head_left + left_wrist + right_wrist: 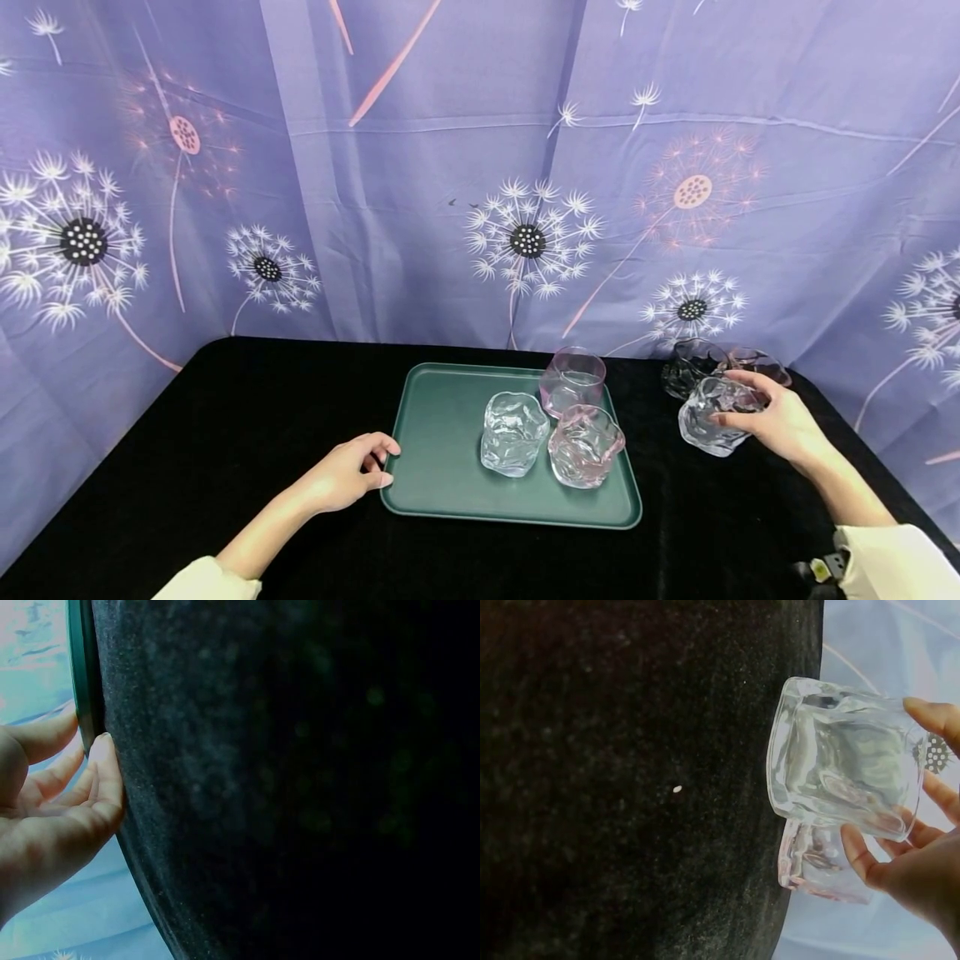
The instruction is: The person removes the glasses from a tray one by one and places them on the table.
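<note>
My left hand (348,471) pinches the left rim of a green tray (442,492), and the left wrist view shows digits on either side of the tray's edge (80,667). On the tray's right half stand a clear wavy glass (513,437), a pink-tinted wavy glass (581,458) and a smoother pinkish-purple glass (573,379). To the right of the tray, my right hand (780,421) grips a clear wavy glass (705,417), thumb and fingers around its upper part. A pink-tinted glass (810,859) shows beyond the held glass (840,757) in the right wrist view.
Behind the held glass, a dark grey glass (686,367) and a brownish glass (761,362) stand at the back right. Black cloth (300,400) covers the table. A purple dandelion-print curtain (420,208) hangs at the back. Near my right sleeve is a small plug-like object (821,571).
</note>
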{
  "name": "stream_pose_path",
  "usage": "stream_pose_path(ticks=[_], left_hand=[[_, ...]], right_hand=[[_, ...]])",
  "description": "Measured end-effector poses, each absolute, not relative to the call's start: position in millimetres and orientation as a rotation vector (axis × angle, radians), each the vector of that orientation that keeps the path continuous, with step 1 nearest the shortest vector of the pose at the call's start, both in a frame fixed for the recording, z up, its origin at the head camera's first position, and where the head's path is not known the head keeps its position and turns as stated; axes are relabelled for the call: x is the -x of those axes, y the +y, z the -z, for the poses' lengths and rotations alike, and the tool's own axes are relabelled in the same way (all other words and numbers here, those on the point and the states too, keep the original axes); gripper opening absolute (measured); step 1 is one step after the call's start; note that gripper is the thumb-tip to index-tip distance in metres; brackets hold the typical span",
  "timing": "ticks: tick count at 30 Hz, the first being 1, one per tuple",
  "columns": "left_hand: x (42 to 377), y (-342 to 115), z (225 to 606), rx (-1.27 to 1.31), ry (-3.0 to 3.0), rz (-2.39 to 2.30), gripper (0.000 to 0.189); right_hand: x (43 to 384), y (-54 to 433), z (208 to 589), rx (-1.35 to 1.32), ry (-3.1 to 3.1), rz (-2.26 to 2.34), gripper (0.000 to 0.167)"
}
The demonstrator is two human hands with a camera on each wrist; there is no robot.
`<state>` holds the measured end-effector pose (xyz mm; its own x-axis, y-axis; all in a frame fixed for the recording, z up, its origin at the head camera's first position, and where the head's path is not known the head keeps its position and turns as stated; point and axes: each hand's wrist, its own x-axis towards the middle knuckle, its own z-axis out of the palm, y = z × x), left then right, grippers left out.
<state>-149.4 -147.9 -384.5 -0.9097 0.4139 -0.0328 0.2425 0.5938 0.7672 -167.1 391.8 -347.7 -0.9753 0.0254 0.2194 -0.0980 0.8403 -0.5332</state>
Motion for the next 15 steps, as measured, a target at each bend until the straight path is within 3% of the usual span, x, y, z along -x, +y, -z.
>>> stream_pose_path(ticks=[15], left_hand=[[149.2,-147.3,383.3,-0.562,2.617,-1.214,0.025]], right_hand=[[165.3,393.0,340.3,-0.202,-2.887,-0.850,0.074]])
